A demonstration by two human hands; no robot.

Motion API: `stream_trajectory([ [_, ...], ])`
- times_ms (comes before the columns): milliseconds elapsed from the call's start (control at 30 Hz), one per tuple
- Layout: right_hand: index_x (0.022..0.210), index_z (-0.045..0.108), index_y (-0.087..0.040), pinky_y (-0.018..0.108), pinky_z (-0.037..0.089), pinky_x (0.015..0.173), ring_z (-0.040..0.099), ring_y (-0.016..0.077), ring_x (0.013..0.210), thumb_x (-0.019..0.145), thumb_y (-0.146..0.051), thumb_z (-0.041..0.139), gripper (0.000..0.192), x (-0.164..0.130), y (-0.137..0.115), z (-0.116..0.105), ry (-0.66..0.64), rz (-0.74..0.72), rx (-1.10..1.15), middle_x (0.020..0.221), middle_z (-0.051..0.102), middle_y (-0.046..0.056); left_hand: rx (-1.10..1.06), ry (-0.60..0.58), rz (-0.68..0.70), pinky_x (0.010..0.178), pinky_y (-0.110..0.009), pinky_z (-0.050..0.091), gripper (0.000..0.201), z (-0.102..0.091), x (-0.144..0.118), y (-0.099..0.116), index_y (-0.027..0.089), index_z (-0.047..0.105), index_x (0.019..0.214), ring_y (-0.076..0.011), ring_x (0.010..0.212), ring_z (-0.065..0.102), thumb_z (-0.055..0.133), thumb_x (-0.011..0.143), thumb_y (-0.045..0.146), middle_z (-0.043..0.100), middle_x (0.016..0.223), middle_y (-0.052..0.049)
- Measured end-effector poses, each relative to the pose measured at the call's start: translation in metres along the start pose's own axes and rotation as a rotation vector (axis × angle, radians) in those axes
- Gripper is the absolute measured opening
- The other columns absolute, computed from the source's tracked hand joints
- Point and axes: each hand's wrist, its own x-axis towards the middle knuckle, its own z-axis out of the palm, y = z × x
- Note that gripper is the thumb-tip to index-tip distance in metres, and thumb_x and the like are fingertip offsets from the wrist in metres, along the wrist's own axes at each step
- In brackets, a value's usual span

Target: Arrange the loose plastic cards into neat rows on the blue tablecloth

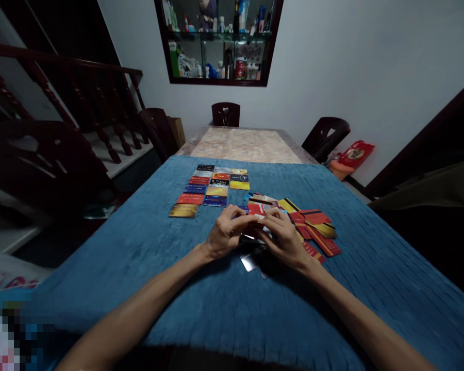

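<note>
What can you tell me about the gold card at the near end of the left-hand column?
The gold card is a thin rectangle with a slight shine, apparently plastic; any printing on it is too small to read. It lies flat on the blue cloth, long side running left to right, just nearer than a red card. Whether those two touch or overlap is hard to tell. Neither hand touches it; the left hand is over to its right.

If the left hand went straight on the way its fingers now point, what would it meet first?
Probably the right hand, directly opposite, though the depth between them is hard to judge.
</note>
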Motion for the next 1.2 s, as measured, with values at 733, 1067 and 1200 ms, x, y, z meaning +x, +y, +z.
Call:
stream_trajectory([
  [733, 0.086, 0.062, -0.023, 0.030, 0.049, 0.072, 0.063, 0.0187, 0.078, 0.085, -0.038, 0.065, 0.015, -0.003, 0.003, 0.000, 0.216, 0.449, 0.499, 0.084, 0.069, 0.001, -0.215, -0.007, -0.301, 0.085, -0.032, 0.057, 0.033, 0.012, -0.006, -0.005, 0.017, 0.062, 0.118, -0.0193, 0.099, 0.066, 0.056, 0.086, 0.015, 0.069, 0.111, -0.009],
  [1067, 0.093, 0.064, -0.021, 0.033, 0.049, 0.078, 0.064, 0.0199, 0.085, 0.087, -0.037, 0.064, 0.016, -0.005, 0.005, 0.005, 0.161, 0.406, 0.428, 0.091, 0.069, 0.003, -0.134, 0.000, -0.337, 0.082, -0.031, 0.053, 0.020, 0.008, -0.005, -0.005, 0.015, 0.066, 0.103, -0.0176, 0.085, 0.066, 0.055, 0.085, 0.012, 0.070, 0.094, -0.006],
  [1200, 0.095, 0.064, -0.022, 0.033, 0.051, 0.077, 0.065, 0.0201, 0.083, 0.087, -0.035, 0.065, 0.016, -0.007, 0.007, 0.006, 0.183, 0.366, 0.362, 0.091, 0.070, 0.002, -0.120, 0.010, -0.330, 0.079, -0.029, 0.052, 0.018, 0.008, -0.005, -0.004, 0.015, 0.065, 0.100, -0.0166, 0.082, 0.065, 0.055, 0.085, 0.013, 0.069, 0.090, -0.005],
])
